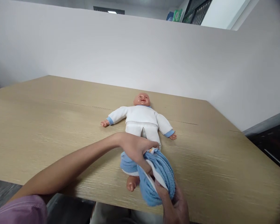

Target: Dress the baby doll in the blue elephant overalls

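Observation:
A baby doll (142,113) lies on its back on the table, head away from me, dressed in a white top and white trousers; the top has blue cuffs. Around its lower legs is a fuzzy blue garment (163,168) with white inner fabric, gathered into folds. One bare foot (132,183) sticks out below a blue part of it; the other foot is hidden. My left hand (137,147) reaches over the legs, fingers closed on the garment's upper edge beside a small orange and white patch. From below right, my right hand (174,199) grips the bunched folds, thumb inside.
The wood-look table (60,124) extends to both sides of the doll. A white partition wall (107,49) stands along its far edge. Dark equipment (270,146) is at the right, and a dark seat (68,208) shows below the front edge.

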Motion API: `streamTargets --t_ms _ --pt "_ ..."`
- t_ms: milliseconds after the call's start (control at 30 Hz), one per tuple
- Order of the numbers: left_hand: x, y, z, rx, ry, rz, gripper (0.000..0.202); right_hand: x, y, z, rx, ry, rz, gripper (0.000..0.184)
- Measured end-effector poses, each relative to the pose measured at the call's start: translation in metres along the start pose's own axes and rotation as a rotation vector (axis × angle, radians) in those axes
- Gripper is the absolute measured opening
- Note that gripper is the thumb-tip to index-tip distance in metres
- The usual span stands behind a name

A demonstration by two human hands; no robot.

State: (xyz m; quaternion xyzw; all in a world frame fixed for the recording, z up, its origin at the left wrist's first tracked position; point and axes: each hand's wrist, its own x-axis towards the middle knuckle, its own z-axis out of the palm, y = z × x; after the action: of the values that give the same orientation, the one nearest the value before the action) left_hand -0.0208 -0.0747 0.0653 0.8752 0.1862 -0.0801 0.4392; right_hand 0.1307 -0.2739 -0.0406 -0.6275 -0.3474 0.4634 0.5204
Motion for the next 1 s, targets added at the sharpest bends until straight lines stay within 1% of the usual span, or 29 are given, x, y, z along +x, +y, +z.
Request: streamTargets --t_ms 100,200,267,300,367,433,467,500,533,600,667,733,767,833,933,1000 --pt "0.002 0.002 0.008 0.189 0.058 -0.082 0.061 -0.003 0.008 -0.004 -0.003 -0.010 0.012 0.065" --pt "0.004 0.002 0.018 0.304 0.061 -0.140 0.070 -0.003 0.020 -0.013 -0.086 0.040 -0.020 0.060" --pt "0.006 0.001 0.024 0.347 0.048 -0.193 0.076 0.000 0.029 -0.019 -0.189 0.087 -0.061 0.053" --pt "0.007 0.001 0.026 0.354 0.038 -0.214 0.078 0.001 0.033 -0.021 -0.250 0.121 -0.098 0.049" --pt "0.009 0.000 0.031 0.359 0.014 -0.241 0.083 0.003 0.039 -0.023 -0.360 0.209 -0.218 0.040" --pt "0.012 -0.002 0.034 0.357 0.009 -0.247 0.087 0.003 0.041 -0.021 -0.400 0.272 -0.326 0.038" --pt "0.013 -0.002 0.035 0.349 0.009 -0.239 0.089 0.003 0.042 -0.020 -0.388 0.280 -0.338 0.039" --pt "0.014 -0.003 0.035 0.337 0.014 -0.225 0.090 0.003 0.041 -0.019 -0.358 0.274 -0.314 0.041" --pt "0.015 -0.004 0.034 0.319 0.023 -0.206 0.089 0.003 0.041 -0.017 -0.312 0.255 -0.259 0.045" --pt "0.015 -0.007 0.031 0.262 0.040 -0.171 0.079 0.005 0.042 -0.016 -0.188 0.199 -0.105 0.052" --pt "0.013 -0.010 0.026 0.164 0.053 -0.137 0.069 0.008 0.045 -0.015 -0.035 0.125 0.021 0.056" --pt "0.011 -0.014 0.021 0.021 0.079 -0.083 0.066 0.014 0.048 -0.015 0.075 0.045 0.079 0.055" --pt "0.009 -0.016 0.020 -0.046 0.096 -0.050 0.066 0.017 0.049 -0.014 0.093 0.013 0.084 0.054" --pt "0.005 -0.020 0.020 -0.148 0.133 0.007 0.069 0.024 0.047 -0.014 0.059 -0.010 0.044 0.053" --pt "-0.002 -0.021 0.024 -0.243 0.191 0.061 0.067 0.036 0.035 -0.018 0.019 0.034 -0.090 0.054" --pt "-0.007 -0.022 0.027 -0.270 0.251 0.110 0.061 0.048 0.023 -0.025 0.055 0.009 -0.182 0.057"
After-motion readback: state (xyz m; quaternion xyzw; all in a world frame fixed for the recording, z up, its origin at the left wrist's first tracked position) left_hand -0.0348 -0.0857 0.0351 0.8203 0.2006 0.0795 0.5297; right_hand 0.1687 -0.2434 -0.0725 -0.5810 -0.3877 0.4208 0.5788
